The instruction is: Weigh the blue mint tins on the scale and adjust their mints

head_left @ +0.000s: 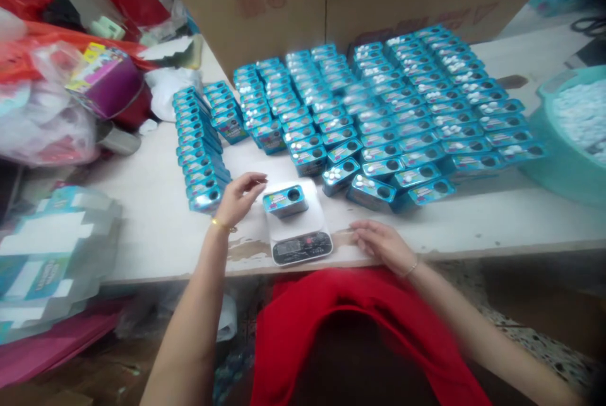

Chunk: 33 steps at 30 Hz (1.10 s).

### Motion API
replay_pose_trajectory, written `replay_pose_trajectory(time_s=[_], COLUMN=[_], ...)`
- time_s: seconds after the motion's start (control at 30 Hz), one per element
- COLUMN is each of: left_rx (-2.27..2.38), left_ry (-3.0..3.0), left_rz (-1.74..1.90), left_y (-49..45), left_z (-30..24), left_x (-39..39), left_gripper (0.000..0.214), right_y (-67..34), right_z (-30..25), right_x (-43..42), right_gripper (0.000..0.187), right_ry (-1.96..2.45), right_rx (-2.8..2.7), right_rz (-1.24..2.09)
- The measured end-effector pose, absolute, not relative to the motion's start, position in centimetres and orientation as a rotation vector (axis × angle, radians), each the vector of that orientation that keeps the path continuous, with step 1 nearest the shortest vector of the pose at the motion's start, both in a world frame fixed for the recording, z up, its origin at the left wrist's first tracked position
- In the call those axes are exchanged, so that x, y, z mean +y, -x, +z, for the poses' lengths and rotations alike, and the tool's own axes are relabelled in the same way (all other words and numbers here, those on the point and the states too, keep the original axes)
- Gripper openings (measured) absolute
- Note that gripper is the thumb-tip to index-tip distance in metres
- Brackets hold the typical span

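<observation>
A blue box (pixel 286 201) with a dark round hole in its top stands on a white kitchen scale (pixel 298 235). My left hand (pixel 240 199) hovers just left of that box, fingers loosely bent and apart, with nothing visible in it. To the right of the scale, my right hand (pixel 382 245) rests low over the table's front edge. Its fingers stretch toward the scale, and I see nothing held. Behind the scale stand many similar blue boxes (pixel 307 160) in rows; white pieces lie on the tops of several.
A teal basin (pixel 549 141) of small white pieces sits at the right. A large cardboard box (pixel 284 8) stands behind the rows. Flattened blue-and-white cartons (pixel 52 254) are stacked at the left, below plastic bags (pixel 47 122) and a metal cup (pixel 118 138).
</observation>
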<state>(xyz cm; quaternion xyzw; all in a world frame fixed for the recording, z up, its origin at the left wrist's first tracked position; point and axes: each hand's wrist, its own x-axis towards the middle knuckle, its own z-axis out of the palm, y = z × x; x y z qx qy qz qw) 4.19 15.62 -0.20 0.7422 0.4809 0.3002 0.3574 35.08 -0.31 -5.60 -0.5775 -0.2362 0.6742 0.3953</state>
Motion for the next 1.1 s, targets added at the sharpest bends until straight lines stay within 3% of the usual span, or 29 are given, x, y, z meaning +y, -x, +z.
replay_pose_trajectory(time_s=[0.17,0.37,1.1], left_rx=[0.948,0.648,0.629], left_ry=[-2.092,-2.186,-2.294], left_rz=[0.334,0.080,-0.116], left_y=[-6.8,-9.1,-11.1], left_z=[0.1,-0.8,-1.7], left_x=[18.6,21.0,22.0], left_gripper=[0.027,0.026,0.014], right_y=[-35.1,-35.2,-35.4], right_z=[-5.8,-6.5,-6.0], right_x=[-0.4,-0.4,-0.1], right_gripper=[0.054,0.052,0.044], right_ry=[1.449,1.402,1.452], right_rx=[-0.619,-0.583,-0.549], right_rz=[1.702,1.713,1.714])
